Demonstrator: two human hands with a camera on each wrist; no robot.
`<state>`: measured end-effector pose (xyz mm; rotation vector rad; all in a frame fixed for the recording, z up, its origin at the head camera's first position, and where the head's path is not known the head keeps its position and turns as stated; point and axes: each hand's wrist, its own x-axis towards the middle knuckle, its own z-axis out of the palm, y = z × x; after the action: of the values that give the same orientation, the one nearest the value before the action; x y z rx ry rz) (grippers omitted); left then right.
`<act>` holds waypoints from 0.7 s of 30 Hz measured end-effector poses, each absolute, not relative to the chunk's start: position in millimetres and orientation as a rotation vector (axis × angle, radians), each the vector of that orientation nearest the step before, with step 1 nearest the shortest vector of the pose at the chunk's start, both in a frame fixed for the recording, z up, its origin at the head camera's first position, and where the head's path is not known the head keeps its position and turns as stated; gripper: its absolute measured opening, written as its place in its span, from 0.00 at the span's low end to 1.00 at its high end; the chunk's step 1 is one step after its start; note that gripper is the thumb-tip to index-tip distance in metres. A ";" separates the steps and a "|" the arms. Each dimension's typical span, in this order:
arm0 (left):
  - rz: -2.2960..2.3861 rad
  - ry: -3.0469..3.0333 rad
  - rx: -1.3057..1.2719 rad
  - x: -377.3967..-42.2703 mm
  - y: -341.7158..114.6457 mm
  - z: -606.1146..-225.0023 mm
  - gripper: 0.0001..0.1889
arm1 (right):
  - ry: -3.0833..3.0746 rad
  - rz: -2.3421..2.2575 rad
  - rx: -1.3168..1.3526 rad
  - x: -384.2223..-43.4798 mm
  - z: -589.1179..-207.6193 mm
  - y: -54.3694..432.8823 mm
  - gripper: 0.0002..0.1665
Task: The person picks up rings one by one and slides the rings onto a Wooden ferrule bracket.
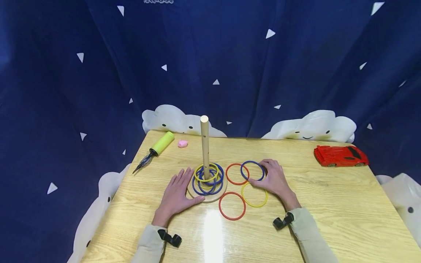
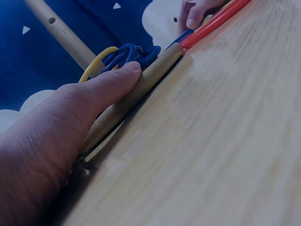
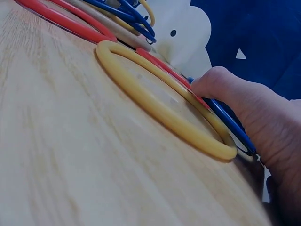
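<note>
My left hand [image 1: 177, 195] rests at the left edge of a round wooden base [image 1: 217, 197], fingers extended. In the left wrist view its thumb lies on the base's rim. From the base rises a wooden post [image 1: 205, 146], with several blue rings and a yellow ring [image 1: 196, 171] around its foot. My right hand [image 1: 275, 179] holds a blue ring [image 1: 241, 171] at its right side, thumb at the near edge and fingers at the far edge. This ring overlaps a red ring [image 1: 226, 173]. Just in front lies a yellow ring [image 3: 155, 106], beside a second red ring [image 1: 232, 219].
At the back left lie a yellow-green hand pump [image 1: 163, 143] with a dark nozzle and a small pink toy [image 1: 182, 143]. A red toy car [image 1: 342, 156] stands at the back right. Behind the wooden table [image 1: 345, 208] hangs a dark blue curtain [image 1: 230, 44].
</note>
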<state>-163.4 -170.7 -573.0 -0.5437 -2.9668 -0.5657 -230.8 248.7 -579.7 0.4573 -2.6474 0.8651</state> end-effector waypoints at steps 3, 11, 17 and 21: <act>-0.567 -2.961 -0.547 -163.4 -170.2 -572.1 0.62 | -2.647 0.860 0.462 -231.1 -580.6 249.3 0.49; -0.570 -2.965 -0.553 -164.6 -169.8 -572.8 0.62 | -2.630 0.870 0.471 -229.3 -583.0 251.1 0.48; -0.566 -2.961 -0.544 -162.0 -170.8 -575.7 0.62 | -2.637 0.863 0.477 -229.4 -582.8 250.1 0.48; -0.567 -2.970 -0.535 -161.9 -170.7 -574.1 0.62 | -2.629 0.867 0.476 -229.1 -580.8 249.4 0.48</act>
<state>-161.9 -170.7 -574.1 -0.5352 -2.9699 -0.5670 -229.1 249.4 -580.8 0.4759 -2.6293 0.8665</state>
